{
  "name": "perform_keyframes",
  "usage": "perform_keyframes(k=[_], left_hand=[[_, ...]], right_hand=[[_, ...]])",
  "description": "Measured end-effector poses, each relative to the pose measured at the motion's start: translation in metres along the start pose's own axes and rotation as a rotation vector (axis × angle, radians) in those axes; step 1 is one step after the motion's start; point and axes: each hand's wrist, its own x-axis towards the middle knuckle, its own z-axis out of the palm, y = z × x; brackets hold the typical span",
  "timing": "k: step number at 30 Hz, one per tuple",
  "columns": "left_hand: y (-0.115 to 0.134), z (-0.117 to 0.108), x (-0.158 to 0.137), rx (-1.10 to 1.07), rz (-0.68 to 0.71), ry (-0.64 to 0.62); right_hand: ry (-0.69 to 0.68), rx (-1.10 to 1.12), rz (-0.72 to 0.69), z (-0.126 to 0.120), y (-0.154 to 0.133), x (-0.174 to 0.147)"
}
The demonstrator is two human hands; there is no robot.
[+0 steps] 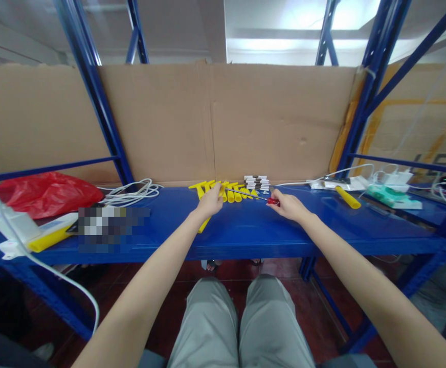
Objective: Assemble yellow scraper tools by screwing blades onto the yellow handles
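My right hand (290, 205) is closed around the red handle of a screwdriver (273, 202). Its long thin shaft runs left across the blue shelf to my left hand (210, 201). The left fingers are wrapped round a yellow T-shaped piece (203, 225), whose end pokes out below the hand; the rest is hidden. Where the screwdriver tip meets this piece cannot be made out. Behind the shaft, several more yellow T-shaped pieces (230, 196) lie side by side. A small stack of white and black parts (257, 183) sits just beyond them.
On the left of the blue shelf (246, 230) are a red plastic bag (42, 194), a coiled white cable (134, 191) and a yellow-and-white tool (52, 237). A yellow tube (348, 197) and a green-and-white packet (394, 197) lie right. Cardboard (265, 117) walls the back.
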Motion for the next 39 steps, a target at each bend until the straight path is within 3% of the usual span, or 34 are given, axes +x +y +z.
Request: perform_keyframes(k=[18, 26, 39], left_hand=[[-0.003, -0.002, -0.004, -0.073, -0.024, 0.015], [-0.001, -0.006, -0.011, -0.014, -0.059, 0.007], [0.001, 0.001, -0.010, 0.041, -0.129, -0.067]], right_hand=[[-0.019, 0.037, -0.019, 0.003, -0.004, 0.001], [-0.017, 0.002, -0.081, 0.001, -0.008, 0.000], [-0.042, 0.071, -0.044, 0.008, -0.004, 0.001]])
